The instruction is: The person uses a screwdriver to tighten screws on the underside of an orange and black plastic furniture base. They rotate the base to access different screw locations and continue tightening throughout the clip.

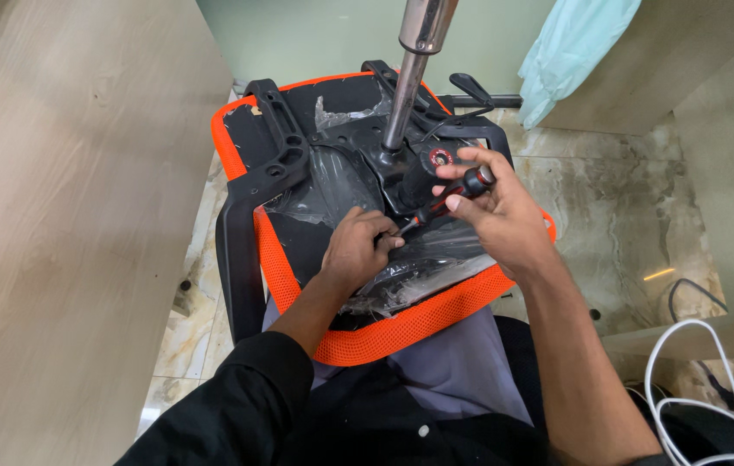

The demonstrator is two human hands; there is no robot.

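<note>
Chair seat count: one upturned orange-mesh office chair seat with black plastic underside, resting on the person's lap, front edge toward the body. One chrome gas-lift column sticks up from the black metal mechanism plate. One black armrest bracket on the left. One red-and-black-handled screwdriver: right hand clenched around the handle, tip angled down-left to the plate. Left hand closed on the shaft near the tip, knuckles on crinkled clear plastic wrap. One black lever behind the column. Column stands just beside the right hand, crowding it. Pale wooden panels left and right wall in a narrow marble floor strip. White cables coil lower right; light blue cloth hangs top right.
</note>
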